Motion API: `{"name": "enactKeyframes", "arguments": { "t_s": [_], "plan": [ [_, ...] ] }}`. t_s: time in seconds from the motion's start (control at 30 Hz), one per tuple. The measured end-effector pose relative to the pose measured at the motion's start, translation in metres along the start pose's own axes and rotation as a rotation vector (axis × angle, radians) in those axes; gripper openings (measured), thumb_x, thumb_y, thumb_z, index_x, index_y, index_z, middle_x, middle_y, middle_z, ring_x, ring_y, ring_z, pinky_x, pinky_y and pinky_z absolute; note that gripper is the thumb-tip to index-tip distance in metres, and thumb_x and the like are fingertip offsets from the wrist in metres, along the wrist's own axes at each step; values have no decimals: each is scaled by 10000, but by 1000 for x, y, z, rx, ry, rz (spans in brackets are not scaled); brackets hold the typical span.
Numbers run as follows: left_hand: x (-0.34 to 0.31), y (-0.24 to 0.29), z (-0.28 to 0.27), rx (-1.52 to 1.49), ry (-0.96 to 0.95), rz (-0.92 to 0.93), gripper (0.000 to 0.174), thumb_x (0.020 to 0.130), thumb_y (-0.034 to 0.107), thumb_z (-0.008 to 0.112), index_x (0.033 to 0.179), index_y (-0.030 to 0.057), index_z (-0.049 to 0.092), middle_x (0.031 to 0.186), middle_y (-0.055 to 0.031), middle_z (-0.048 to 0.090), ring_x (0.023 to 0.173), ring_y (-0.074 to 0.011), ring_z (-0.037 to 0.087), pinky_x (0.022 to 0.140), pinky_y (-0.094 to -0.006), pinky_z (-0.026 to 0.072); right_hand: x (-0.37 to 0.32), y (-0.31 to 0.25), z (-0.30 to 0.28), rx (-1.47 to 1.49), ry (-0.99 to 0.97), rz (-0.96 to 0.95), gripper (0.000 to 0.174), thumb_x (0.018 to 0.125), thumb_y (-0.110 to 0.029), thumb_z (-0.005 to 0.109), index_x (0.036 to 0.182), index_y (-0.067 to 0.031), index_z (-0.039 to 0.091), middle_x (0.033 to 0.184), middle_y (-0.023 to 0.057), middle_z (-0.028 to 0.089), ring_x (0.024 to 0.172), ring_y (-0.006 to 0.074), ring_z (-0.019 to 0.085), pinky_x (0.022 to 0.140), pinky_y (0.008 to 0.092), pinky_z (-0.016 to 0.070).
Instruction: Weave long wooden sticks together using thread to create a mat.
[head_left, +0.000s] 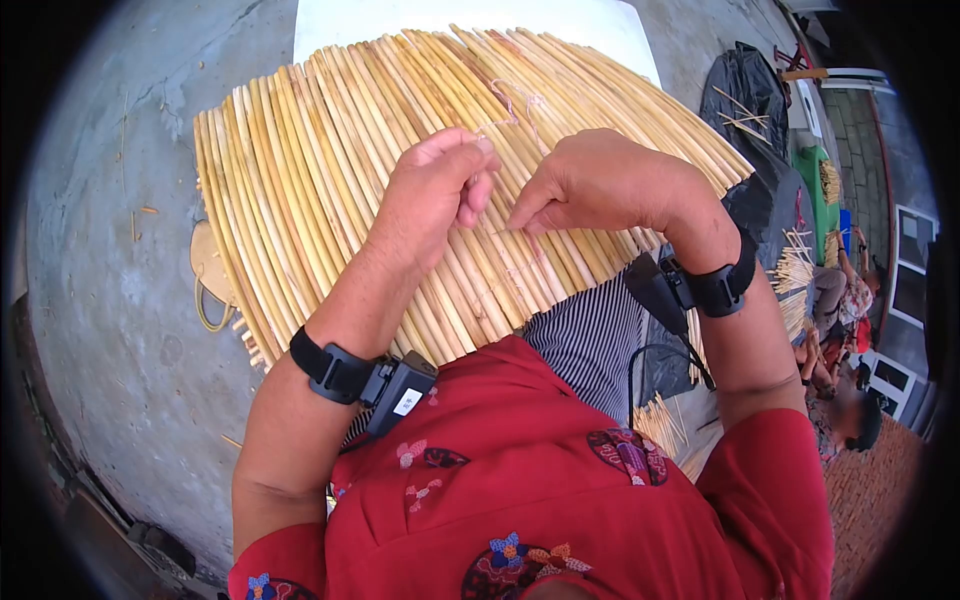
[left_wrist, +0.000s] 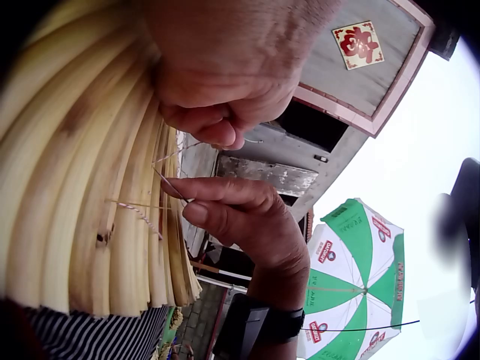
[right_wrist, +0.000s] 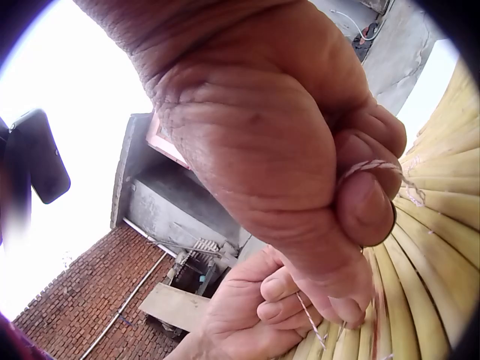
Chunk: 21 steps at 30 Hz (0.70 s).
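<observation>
A wide mat of pale yellow plant stalks [head_left: 330, 160], laid side by side, spreads over the person's lap. Above its middle, my left hand [head_left: 435, 185] has curled fingers gripping a thin pink-and-white twine [head_left: 513, 105]. My right hand [head_left: 610, 180] bends down beside it, fingertips close to the stalks. Between that hand's thumb and forefinger is a thin needle [left_wrist: 171, 184], its tip right at the stalks in the left wrist view. Twine [right_wrist: 375, 165] also runs over the right hand's curled fingers, and short strands lie across the stalks.
A white board [head_left: 480, 14] lies under the mat's far side. A round tan item [head_left: 208, 262] with a strap sits on the concrete floor at left. Black plastic [head_left: 742, 85] and loose stalk bundles [head_left: 795, 262] lie to the right, where other people sit.
</observation>
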<state>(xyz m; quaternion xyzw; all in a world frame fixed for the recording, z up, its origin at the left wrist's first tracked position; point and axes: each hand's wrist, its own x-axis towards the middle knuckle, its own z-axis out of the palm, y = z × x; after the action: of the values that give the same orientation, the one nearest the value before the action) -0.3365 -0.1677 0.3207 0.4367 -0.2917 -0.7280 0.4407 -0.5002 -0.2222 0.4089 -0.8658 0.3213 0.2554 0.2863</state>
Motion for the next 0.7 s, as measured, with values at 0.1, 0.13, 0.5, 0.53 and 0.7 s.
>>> {"name": "enactKeyframes", "arguments": {
  "t_s": [0.1, 0.13, 0.5, 0.53, 0.7],
  "plan": [
    [1, -1, -1, -5, -8, -3, 191, 934, 201, 522, 854, 38, 580, 564, 26, 484, 478, -48, 413, 430, -180, 326, 6, -18, -10, -177, -36, 31, 179, 779, -234, 627, 919, -246, 738, 814, 37, 697, 792, 256, 655, 710, 356, 501],
    [1, 0, -1, -6, -7, -6, 192, 933, 187, 508, 842, 32, 578, 566, 17, 487, 484, -57, 422, 438, -188, 341, 9, -24, -12, -234, -42, 29, 179, 776, -227, 621, 911, -241, 738, 806, 36, 695, 783, 260, 654, 706, 359, 499],
    [1, -3, -3, -18, -16, 13, 200, 929, 221, 545, 879, 33, 593, 569, 31, 489, 478, -38, 417, 424, -170, 309, 11, 7, -6, 132, -126, -57, 204, 835, -225, 646, 1017, -165, 716, 830, 93, 688, 745, 250, 631, 690, 347, 472],
    [1, -3, -3, -17, -14, 14, 204, 930, 223, 544, 877, 31, 593, 569, 31, 489, 479, -38, 417, 423, -170, 309, 9, 8, -6, 181, -107, -66, 210, 836, -216, 644, 1027, -163, 713, 837, 93, 688, 742, 251, 630, 691, 345, 472],
    [1, -4, -3, -18, -16, 15, 209, 934, 219, 531, 867, 30, 589, 566, 28, 485, 481, -43, 413, 431, -178, 320, 11, 17, 0, 92, -24, -106, 261, 844, -182, 635, 1100, -170, 684, 826, 103, 678, 714, 250, 622, 668, 334, 470]
  ]
}}
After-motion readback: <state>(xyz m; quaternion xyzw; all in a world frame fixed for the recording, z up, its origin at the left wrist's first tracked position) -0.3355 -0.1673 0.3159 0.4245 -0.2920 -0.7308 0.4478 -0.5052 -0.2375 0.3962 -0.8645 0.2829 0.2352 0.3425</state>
